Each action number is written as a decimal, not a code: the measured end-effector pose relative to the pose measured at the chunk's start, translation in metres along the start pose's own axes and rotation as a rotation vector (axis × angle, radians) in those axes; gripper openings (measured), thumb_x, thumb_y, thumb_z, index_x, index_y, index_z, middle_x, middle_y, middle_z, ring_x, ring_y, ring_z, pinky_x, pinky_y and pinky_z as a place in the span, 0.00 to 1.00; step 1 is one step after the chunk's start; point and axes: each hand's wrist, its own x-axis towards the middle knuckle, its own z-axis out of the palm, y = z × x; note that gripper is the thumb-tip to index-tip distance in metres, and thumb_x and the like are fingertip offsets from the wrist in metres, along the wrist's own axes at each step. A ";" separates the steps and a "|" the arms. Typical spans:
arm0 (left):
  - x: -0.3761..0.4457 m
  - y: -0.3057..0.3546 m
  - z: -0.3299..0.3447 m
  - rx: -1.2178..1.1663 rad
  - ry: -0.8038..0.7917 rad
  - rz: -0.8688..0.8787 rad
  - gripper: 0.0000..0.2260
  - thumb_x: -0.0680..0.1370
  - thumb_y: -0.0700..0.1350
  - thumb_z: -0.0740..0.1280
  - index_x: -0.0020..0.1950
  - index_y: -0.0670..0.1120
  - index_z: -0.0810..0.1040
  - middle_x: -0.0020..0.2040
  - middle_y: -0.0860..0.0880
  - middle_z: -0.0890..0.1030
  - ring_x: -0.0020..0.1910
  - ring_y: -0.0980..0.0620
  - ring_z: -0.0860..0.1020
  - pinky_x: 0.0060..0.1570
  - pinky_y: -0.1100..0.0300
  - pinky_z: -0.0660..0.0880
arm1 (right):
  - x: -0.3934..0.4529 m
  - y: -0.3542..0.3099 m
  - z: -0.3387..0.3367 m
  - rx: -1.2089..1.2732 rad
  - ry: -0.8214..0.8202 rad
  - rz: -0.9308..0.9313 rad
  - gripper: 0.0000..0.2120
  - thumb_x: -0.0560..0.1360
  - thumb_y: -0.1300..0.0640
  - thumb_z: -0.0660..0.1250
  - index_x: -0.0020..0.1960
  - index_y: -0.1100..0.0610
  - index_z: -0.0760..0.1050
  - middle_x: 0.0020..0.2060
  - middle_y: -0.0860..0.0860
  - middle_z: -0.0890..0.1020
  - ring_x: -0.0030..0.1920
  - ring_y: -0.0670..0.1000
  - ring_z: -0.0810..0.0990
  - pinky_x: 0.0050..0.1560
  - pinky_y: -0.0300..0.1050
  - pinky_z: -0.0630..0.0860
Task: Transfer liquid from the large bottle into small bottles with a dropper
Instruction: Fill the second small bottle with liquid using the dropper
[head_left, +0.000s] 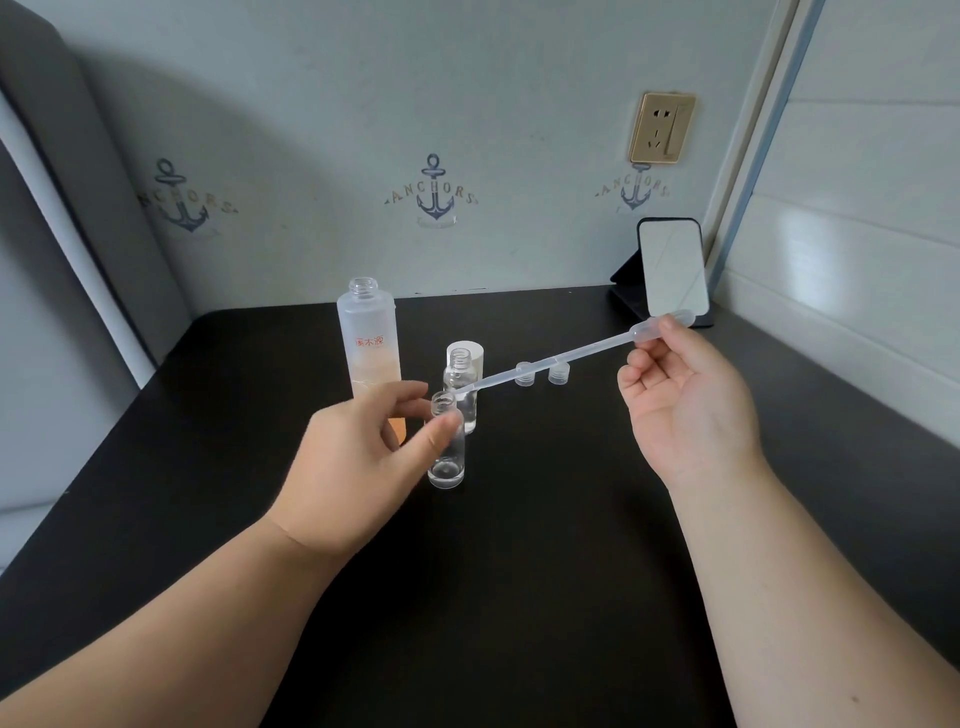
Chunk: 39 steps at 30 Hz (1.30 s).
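L hand (358, 452) pinches near vial (447, 447) w/ thumb & forefinger on black table (519, 597), R hand (685, 400) pinches dropper (561, 358) bulb at fingertips, tip just above vial mouth, big bottle (369, 343) behind L fingers, 2nd vial (461, 384) beside.

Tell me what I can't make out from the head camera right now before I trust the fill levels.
- Large bottle: its lower part is behind the left hand, so the liquid level is unclear.
- Rear small bottle: partly hidden by the front small bottle; contents too clear to judge.
- Dropper: liquid inside cannot be told; the right hand covers part of the bulb.
- White cap: mostly behind the rear bottle.
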 end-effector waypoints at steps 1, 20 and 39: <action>0.001 0.000 0.002 0.024 -0.062 -0.013 0.21 0.71 0.68 0.68 0.58 0.58 0.79 0.46 0.70 0.81 0.38 0.61 0.78 0.39 0.67 0.73 | 0.000 0.000 0.000 -0.001 -0.002 -0.001 0.08 0.79 0.62 0.67 0.42 0.60 0.80 0.36 0.51 0.81 0.34 0.48 0.76 0.38 0.38 0.75; 0.003 -0.009 0.006 0.102 -0.118 0.058 0.10 0.71 0.54 0.74 0.52 0.60 0.79 0.46 0.65 0.80 0.38 0.58 0.77 0.40 0.71 0.72 | 0.001 -0.001 0.000 0.005 0.029 -0.004 0.13 0.79 0.63 0.68 0.36 0.59 0.81 0.34 0.51 0.82 0.32 0.47 0.75 0.36 0.38 0.73; 0.003 -0.010 0.006 0.119 -0.129 0.048 0.12 0.71 0.56 0.73 0.54 0.61 0.80 0.43 0.63 0.81 0.40 0.60 0.78 0.39 0.72 0.72 | 0.000 -0.002 0.000 -0.037 0.035 -0.027 0.08 0.78 0.64 0.69 0.41 0.58 0.80 0.35 0.51 0.82 0.31 0.47 0.74 0.34 0.37 0.71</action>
